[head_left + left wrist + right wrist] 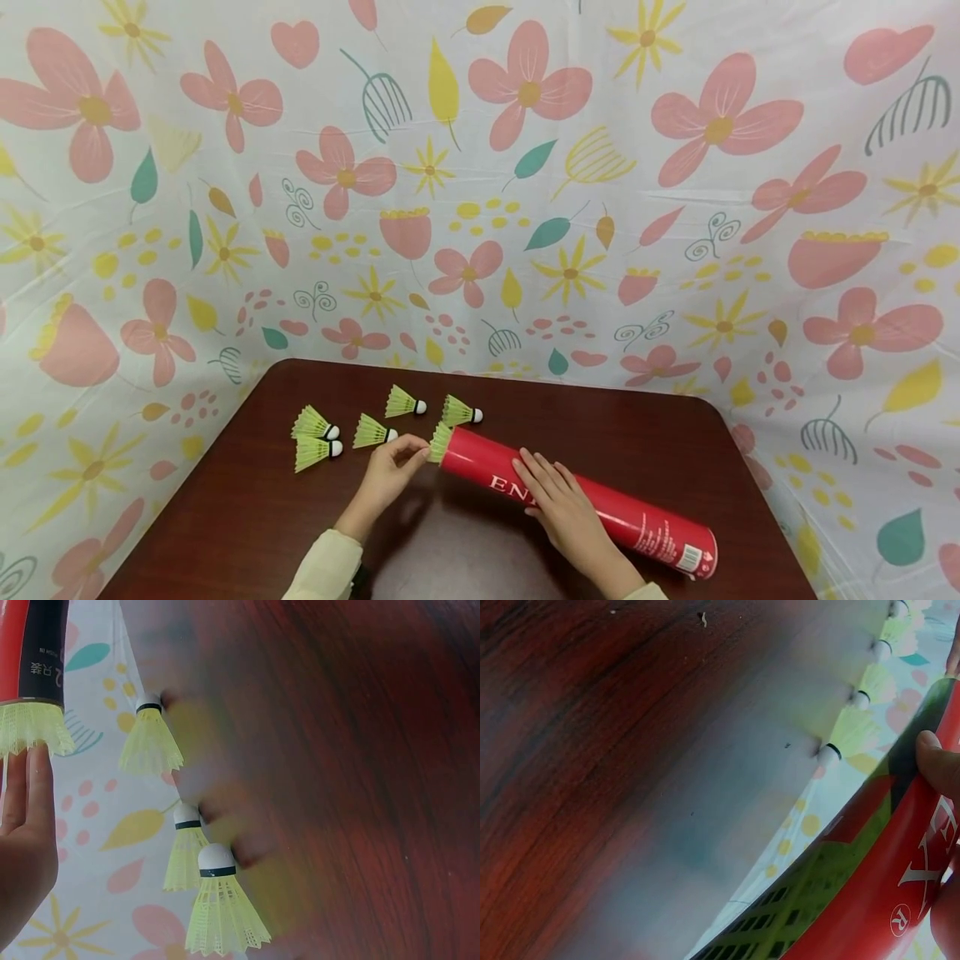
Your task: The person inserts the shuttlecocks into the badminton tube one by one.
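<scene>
At the left-hand mouth of a long red shuttlecock tube point(622, 518), one yellow shuttlecock point(440, 442) sat partway in, its skirt jutting out and its cork end hidden inside. The person's left hand point(390, 473) pinched the edge of that skirt between thumb and fingers, while the right hand point(564, 512) gripped the tube across its middle, steadying it, I judged. The tube slanted over the dark wooden table point(225, 517), its barcoded end towards the right; whether it rested fully on the wood I couldn't tell. Just beyond the mouth lay a loose shuttlecock point(461, 411), with another point(405, 402) to its left and a third point(373, 431) near the left hand. Farther left, two more point(315, 422) point(317, 452) lay touching or nearly so. All five had their white corks pointing right. So one bird was at the threshold and five were outside; how many the tube already held, its wall kept from me. I took the handling of that one shuttlecock to be unfinished, and the five others had no hand on them. Behind everything hung a flower-printed cloth point(465, 167).
</scene>
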Action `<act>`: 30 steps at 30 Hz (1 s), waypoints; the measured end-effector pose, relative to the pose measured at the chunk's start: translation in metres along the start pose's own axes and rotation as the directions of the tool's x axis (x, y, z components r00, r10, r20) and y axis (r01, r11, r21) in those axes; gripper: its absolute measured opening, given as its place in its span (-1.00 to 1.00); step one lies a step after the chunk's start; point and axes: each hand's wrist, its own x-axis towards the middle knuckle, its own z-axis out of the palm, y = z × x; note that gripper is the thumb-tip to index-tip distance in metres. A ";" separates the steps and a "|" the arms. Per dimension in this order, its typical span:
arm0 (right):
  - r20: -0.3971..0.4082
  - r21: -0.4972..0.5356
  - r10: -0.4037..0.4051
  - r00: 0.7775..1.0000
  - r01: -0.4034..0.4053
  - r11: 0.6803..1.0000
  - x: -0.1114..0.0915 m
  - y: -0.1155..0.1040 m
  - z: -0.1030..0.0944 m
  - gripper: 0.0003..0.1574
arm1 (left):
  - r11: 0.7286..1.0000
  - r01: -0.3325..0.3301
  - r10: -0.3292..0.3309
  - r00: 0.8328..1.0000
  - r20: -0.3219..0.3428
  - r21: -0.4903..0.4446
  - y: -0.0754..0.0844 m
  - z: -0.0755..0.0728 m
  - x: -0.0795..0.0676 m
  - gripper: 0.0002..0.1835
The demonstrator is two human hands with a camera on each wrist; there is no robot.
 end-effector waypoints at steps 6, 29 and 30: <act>0.019 -0.005 -0.002 1.000 0.002 1.000 0.001 0.000 -0.001 -0.13 | 1.000 -0.024 0.025 1.000 -0.016 0.015 -0.011 0.005 0.002 -0.96; 0.036 -0.039 -0.003 0.999 0.005 0.999 0.002 -0.005 0.000 0.09 | 0.996 -0.089 0.088 0.992 0.093 0.012 0.001 0.009 0.002 -0.93; 0.036 -0.039 -0.001 0.999 0.003 0.999 0.002 -0.005 0.000 0.09 | 0.995 -0.098 0.095 0.991 0.096 0.020 0.003 0.008 0.002 -0.93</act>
